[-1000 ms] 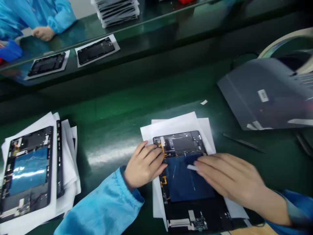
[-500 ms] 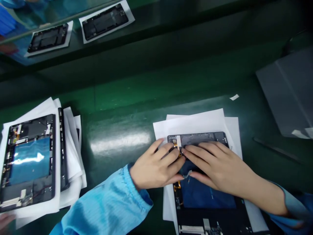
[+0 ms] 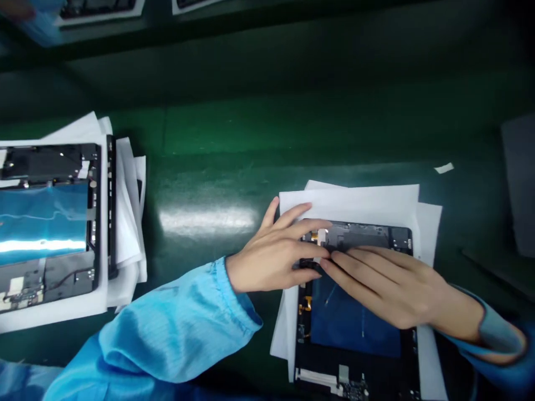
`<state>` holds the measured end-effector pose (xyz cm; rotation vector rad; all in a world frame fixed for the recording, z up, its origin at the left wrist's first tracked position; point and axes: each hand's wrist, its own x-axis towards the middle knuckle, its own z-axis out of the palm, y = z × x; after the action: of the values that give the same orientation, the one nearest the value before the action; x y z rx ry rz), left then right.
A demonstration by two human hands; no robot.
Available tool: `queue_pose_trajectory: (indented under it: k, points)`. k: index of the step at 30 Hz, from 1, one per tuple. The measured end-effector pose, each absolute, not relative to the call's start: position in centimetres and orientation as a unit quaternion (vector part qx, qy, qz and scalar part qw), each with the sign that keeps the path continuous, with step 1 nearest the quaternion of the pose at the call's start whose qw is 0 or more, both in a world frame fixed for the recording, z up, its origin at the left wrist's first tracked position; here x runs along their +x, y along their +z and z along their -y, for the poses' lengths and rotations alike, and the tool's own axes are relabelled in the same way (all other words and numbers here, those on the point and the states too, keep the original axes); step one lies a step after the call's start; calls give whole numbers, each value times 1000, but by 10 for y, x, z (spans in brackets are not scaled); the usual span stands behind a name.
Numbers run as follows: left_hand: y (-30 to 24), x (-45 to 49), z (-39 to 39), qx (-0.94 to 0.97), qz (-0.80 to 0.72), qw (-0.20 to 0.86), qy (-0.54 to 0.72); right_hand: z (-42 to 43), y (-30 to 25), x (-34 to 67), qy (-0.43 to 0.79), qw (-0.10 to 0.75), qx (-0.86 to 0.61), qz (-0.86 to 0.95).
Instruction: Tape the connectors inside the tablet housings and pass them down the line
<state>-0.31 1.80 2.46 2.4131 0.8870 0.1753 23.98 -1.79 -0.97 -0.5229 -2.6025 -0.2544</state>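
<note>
An opened tablet chassis [image 3: 355,340] with a dark blue battery panel lies on white paper sheets [image 3: 359,197] on the green bench. My left hand [image 3: 276,253] rests on the chassis's upper left corner, fingers stretched over the edge. My right hand [image 3: 387,284] lies flat across the top of the blue panel, fingers extended and pressing beside the left fingertips near a small orange flex connector [image 3: 307,303]. Neither hand grips anything.
A stack of opened tablet chassis [image 3: 50,223] on white paper sits at the left. A small white scrap [image 3: 443,167] lies on the green bench [image 3: 259,145] behind the work. A grey sheet [image 3: 520,184] shows at the right edge.
The view has tilted down and shifted left. My right hand moved from the blue panel's middle up to its top edge, meeting the left fingertips, which stayed at the upper left corner.
</note>
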Motion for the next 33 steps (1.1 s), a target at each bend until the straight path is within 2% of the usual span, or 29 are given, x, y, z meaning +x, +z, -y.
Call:
queue_pose_trajectory:
  k: [4, 11, 14, 21, 31, 33]
  points:
    - [24, -1, -17, 898, -330, 281, 82, 7, -15, 240, -86, 250, -176, 948]
    - [20, -1, -17, 903, -320, 278, 70, 12, -16, 255, -89, 214, -153, 961]
    - [16, -4, -14, 914, -317, 240, 84, 15, -15, 253, -95, 209, -159, 960]
    - [15, -9, 4, 955, -250, 70, 141, 12, -6, 241, -78, 225, -166, 957]
    - [22, -13, -2, 966, -229, 53, 105, 11, -5, 233, -17, 194, -221, 956]
    - [25, -13, -2, 968, -229, 51, 92, 12, -3, 230, -4, 209, -247, 946]
